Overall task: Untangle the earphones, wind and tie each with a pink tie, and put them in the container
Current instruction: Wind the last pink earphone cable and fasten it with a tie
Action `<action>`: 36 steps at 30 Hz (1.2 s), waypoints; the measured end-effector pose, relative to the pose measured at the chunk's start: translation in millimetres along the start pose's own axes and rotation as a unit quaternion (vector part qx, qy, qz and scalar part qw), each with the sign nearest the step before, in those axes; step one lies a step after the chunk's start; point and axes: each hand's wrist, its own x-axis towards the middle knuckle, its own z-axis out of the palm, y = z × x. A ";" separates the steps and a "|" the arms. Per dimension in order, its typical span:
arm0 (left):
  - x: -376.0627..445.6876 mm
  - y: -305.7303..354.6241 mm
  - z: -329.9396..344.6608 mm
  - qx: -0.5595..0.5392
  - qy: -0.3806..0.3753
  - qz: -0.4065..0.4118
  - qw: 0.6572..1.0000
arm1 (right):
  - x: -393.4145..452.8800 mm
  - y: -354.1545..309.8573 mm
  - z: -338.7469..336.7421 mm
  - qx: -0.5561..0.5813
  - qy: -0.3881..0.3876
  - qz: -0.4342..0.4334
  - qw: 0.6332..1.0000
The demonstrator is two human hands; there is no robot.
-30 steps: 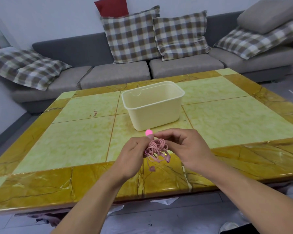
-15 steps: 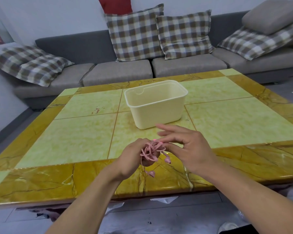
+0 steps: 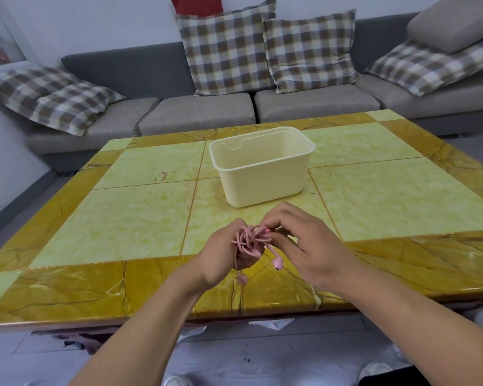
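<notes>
Head view: both forearms enter from the bottom edge and meet above the near border of the table (image 3: 67, 288). The left hand (image 3: 223, 257) is curled around a wound bundle of pink earphones (image 3: 248, 239), gripping the coil from its left side. The right hand (image 3: 304, 246) is just beside it, with its fingertips (image 3: 271, 222) bent inward and pinching the cord at the top right of the bundle, where a small bright pink piece shows; whether that piece is the tie cannot be determined. One earbud (image 3: 277, 263) hangs on a short length of cord below the bundle, between the two hands. A second earbud (image 3: 241, 279) hangs lower, just below the left hand, and is blurred. The bundle is held above the table surface, not resting on it. Beyond the hands, near but apart from them, the cream container (image 3: 262, 188) stands upright on the green centre tiles of the table; no contents are visible inside it. Farther beyond the container, a grey sofa (image 3: 201, 115) runs along the wall and carries several checked cushions (image 3: 226, 48), with a red cushion (image 3: 195, 4) behind them.
</notes>
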 end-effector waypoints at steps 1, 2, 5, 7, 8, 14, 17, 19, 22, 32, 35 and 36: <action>-0.4 1.1 1.1 0.014 -0.008 0.000 1.000 | 1.3 0.2 -1.9 0.001 -0.007 0.007 1.000; -1.3 3.8 1.7 0.016 -0.004 -0.016 1.000 | 2.7 0.5 -4.5 0.012 -0.015 0.021 1.000; -5.8 11.6 3.3 0.003 0.015 -0.040 0.999 | 5.5 3.0 -11.7 0.060 -0.032 0.073 0.995; -6.8 12.5 4.1 0.018 0.001 -0.012 1.000 | 5.7 4.1 -14.2 0.093 -0.035 0.095 0.990; -9.1 15.6 4.3 0.033 -0.014 0.007 0.999 | 5.4 4.0 -15.5 0.104 -0.037 0.104 0.988; -2.7 12.8 1.7 0.076 -0.066 0.087 0.991 | 4.7 1.5 -21.6 0.182 -0.074 0.138 0.971; -2.7 12.9 4.3 0.090 -0.054 0.100 0.989 | 3.8 -0.7 -20.4 0.240 -0.071 0.171 0.953; -1.3 10.0 5.3 0.098 -0.052 0.097 0.989 | 3.3 0.1 -19.3 0.205 -0.058 0.168 0.962; 1.6 8.0 4.8 0.103 -0.072 0.085 0.988 | 3.2 1.2 -17.2 0.155 -0.038 0.158 0.974; 0.0 -4.2 10.9 0.092 -0.071 0.018 0.993 | 2.9 1.6 -20.4 0.087 -0.093 0.238 0.963; -1.8 -4.1 18.9 0.086 -0.036 0.000 0.996 | 3.3 3.9 -19.9 0.025 -0.107 0.251 0.962; -2.4 -3.9 21.0 0.085 -0.022 -0.007 0.996 | 3.4 4.6 -19.2 0.011 -0.103 0.257 0.961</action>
